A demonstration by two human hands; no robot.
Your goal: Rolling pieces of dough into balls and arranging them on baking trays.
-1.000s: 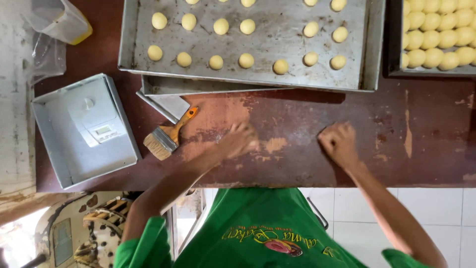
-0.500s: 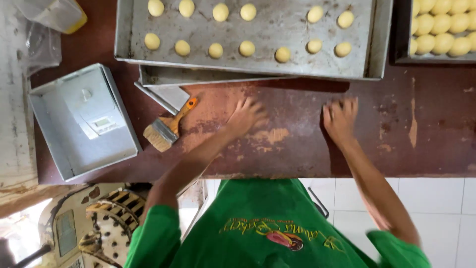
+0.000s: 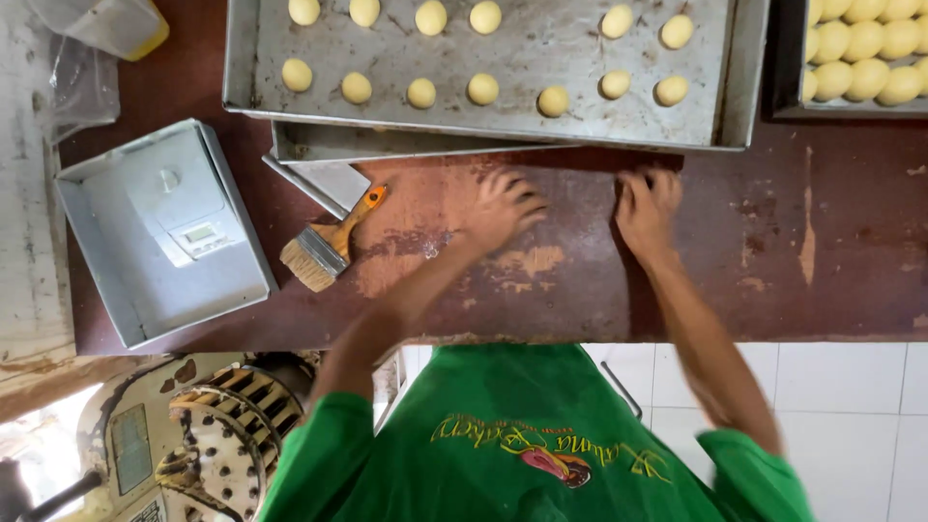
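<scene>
Within the last second both hands had slid up the worn red desk (image 3: 580, 290) toward the large baking tray (image 3: 483, 121) of dough balls (image 3: 552, 101), the left hand (image 3: 505, 208) and right hand (image 3: 646, 205) open, empty, fingers spread just below its near rim.

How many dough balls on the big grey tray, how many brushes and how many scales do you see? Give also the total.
Dough balls on the big grey tray: 13
Brushes: 1
Scales: 1
Total: 15

Dull scuffed metal tray (image 3: 580, 116); worn matt wooden table (image 3: 773, 261).
</scene>
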